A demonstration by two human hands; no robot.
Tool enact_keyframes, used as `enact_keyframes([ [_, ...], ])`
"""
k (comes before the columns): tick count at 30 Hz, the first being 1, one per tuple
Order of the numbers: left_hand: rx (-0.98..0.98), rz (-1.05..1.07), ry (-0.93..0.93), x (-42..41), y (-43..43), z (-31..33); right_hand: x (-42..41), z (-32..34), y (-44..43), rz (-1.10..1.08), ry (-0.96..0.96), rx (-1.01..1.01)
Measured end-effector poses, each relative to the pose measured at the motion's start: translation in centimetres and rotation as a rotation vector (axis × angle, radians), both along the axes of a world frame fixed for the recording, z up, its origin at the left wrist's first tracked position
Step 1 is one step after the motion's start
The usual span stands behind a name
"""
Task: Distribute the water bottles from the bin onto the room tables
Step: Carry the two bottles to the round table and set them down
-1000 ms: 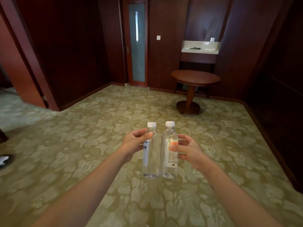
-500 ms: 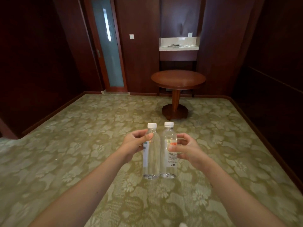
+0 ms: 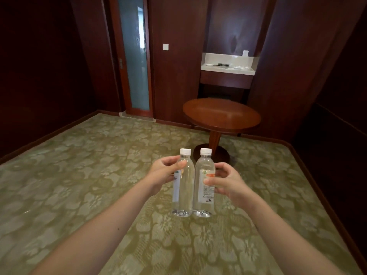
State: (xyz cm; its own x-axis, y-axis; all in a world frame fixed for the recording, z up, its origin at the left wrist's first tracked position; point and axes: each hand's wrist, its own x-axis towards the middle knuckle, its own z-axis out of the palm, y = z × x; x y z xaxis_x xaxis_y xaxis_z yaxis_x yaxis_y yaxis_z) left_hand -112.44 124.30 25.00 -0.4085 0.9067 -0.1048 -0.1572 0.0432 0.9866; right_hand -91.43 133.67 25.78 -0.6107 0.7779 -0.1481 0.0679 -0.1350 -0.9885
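Carpet point(image 3: 83, 175) lies open between held bottles point(image 3: 183, 187) and round table point(image 3: 221, 114).

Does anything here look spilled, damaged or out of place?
Nothing stands out. The left bottle and right bottle are upright, capped and full, one in each hand. The round table ahead stands level.

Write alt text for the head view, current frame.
Two bare hands, left hand and right hand, each hold an upright white-capped water bottle, left bottle and right bottle, side by side over patterned carpet. A round wooden table stands ahead.
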Motion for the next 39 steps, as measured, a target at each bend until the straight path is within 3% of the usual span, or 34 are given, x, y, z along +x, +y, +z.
enact_keyframes([
  [19, 0.017, -0.129, 0.045, -18.8, 43.8, 1.2, -17.9, 0.5, 40.7, -0.157, 0.027, -0.009],
  [39, 0.052, 0.004, 0.036, -29.3, 85.0, -0.2, -29.9, 0.8, 84.6, -0.025, -0.036, 0.027],
])
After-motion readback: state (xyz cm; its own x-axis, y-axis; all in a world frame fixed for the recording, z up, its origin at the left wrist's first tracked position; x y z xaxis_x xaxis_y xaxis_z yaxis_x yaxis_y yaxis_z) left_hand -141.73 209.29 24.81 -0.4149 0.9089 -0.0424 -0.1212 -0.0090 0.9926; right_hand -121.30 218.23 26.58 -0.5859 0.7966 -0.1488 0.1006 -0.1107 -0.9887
